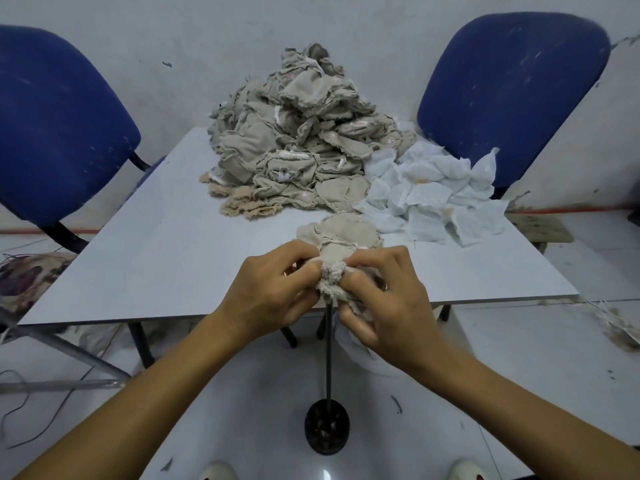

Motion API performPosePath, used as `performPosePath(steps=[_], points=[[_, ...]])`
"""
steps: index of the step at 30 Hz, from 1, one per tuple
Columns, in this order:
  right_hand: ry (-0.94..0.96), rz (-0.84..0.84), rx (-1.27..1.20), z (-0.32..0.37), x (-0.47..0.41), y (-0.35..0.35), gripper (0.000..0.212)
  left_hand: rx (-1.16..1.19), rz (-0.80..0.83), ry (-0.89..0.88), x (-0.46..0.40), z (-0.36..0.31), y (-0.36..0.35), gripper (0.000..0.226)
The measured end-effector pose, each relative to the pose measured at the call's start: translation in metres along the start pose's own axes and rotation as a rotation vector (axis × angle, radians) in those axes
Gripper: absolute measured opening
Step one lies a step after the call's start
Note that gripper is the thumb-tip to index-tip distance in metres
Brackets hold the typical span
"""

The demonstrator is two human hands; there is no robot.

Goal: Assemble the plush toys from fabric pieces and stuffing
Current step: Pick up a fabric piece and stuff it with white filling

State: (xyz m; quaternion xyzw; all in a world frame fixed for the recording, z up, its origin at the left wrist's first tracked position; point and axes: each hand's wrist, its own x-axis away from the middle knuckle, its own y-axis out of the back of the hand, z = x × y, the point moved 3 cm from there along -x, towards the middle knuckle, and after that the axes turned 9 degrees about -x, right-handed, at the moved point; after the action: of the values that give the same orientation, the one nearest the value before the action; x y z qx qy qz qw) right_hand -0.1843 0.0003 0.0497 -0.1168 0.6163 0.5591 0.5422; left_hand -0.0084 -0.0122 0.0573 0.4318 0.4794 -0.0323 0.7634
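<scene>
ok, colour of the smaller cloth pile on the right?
Pale blue cloth pile, clearest in the head view.

My left hand and right hand cover most of the beige fabric piece at the table's near edge, so I can't tell what lies inside it. The black rod vanishes up into that fabric (its tip hidden). My shoes are cut off by the bottom edge.
</scene>
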Motion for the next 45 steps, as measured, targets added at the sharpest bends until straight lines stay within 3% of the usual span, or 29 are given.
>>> performPosePath(steps=[4,10,15,19,25,29,35,45], points=[[0.006,0.026,0.019,0.0,0.011,-0.003,0.013,0.061,0.0,0.006,0.009,-0.01,-0.005,0.014],[0.0,0.016,-0.025,-0.009,0.024,-0.014,0.017,0.075,0.012,0.068,0.023,-0.013,-0.014,0.025],[-0.051,0.115,-0.088,-0.016,0.049,-0.033,0.02,0.079,0.078,0.081,0.046,-0.021,-0.025,0.027],[-0.061,0.107,-0.128,-0.019,0.056,-0.039,0.012,0.113,0.091,0.124,0.051,-0.022,-0.028,0.021],[-0.005,0.373,-0.049,-0.018,0.078,-0.04,0.027,0.103,0.299,-0.018,0.058,-0.031,-0.036,0.013],[0.015,0.539,-0.206,-0.02,0.05,-0.018,0.036,0.183,0.283,0.003,0.038,-0.016,-0.017,0.014],[-0.14,0.456,-0.483,-0.027,-0.015,0.016,0.022,0.305,0.042,0.22,-0.017,0.008,0.004,0.019],[-0.504,0.055,-0.438,-0.049,-0.04,0.001,0.012,0.636,0.246,0.562,-0.033,0.018,-0.02,0.037]])
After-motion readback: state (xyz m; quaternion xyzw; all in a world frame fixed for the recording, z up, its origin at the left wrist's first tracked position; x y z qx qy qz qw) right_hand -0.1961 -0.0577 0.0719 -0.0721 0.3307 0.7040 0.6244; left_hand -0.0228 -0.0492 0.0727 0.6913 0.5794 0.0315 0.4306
